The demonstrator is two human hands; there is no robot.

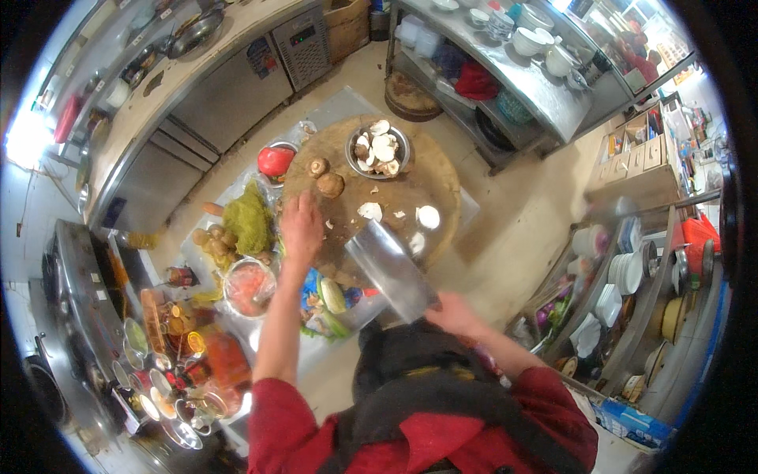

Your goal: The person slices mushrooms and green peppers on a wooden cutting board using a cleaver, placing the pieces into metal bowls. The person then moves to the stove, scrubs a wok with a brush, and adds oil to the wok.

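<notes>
My right hand (453, 315) grips a broad Chinese cleaver (388, 269), its blade reaching over the near edge of a round wooden chopping block (385, 192). Over the block's left side is my left hand (302, 222), back upward; its fingertips are blurred, and whether they hold anything is hidden. Just beyond it lie two whole brown mushrooms, one (330, 185) larger than the other (318, 167). White mushroom slices (427, 217) and small scraps lie ahead of the blade. At the block's far side stands a metal bowl (404, 155) heaped with cut mushrooms (382, 147).
Left of the block are a red tomato-like item (276, 161), a green mesh bag (250, 219), potato-like vegetables (216, 240) and a bowl of pinkish food (249, 287). Seasoning containers (183, 343) crowd the lower left. Dish shelves (604, 332) flank the right; a steel table (503, 59) stands beyond.
</notes>
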